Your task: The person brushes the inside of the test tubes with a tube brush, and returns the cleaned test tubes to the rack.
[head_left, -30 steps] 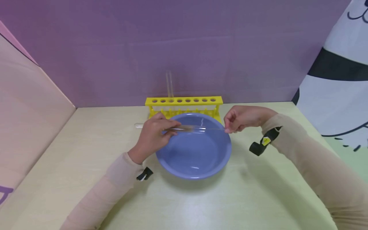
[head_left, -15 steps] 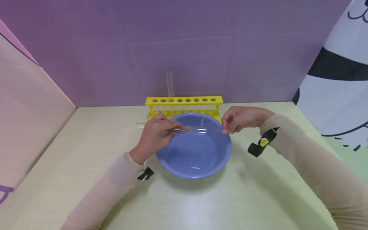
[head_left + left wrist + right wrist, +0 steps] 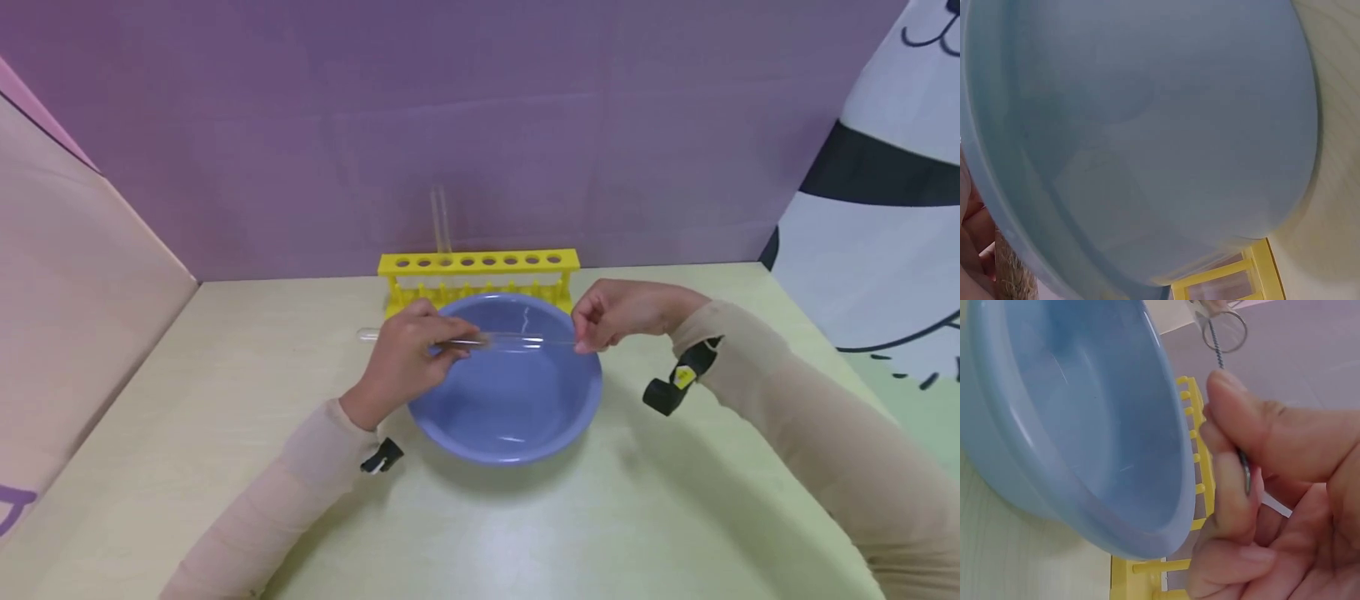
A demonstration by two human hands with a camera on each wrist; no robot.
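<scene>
The test tube [image 3: 519, 341] lies level over the basin [image 3: 504, 460], mouth toward the right hand [image 3: 622, 315]. The left hand [image 3: 405, 354] has its fingers closed about the tube's middle, seemingly to steady the glass while leaving the mouth free. Inside sit the bristles of a brush [image 3: 478, 340]; the right hand's fingers pinch its twisted wire handle [image 3: 1215, 345], aligned with the tube, presumably for straight travel. The basin probably catches drips. Behind, on the surface [image 3: 480, 542], a yellow rack [image 3: 480, 263] carries a spare tube [image 3: 441, 221]; the basin partly hides the rack's base.
</scene>
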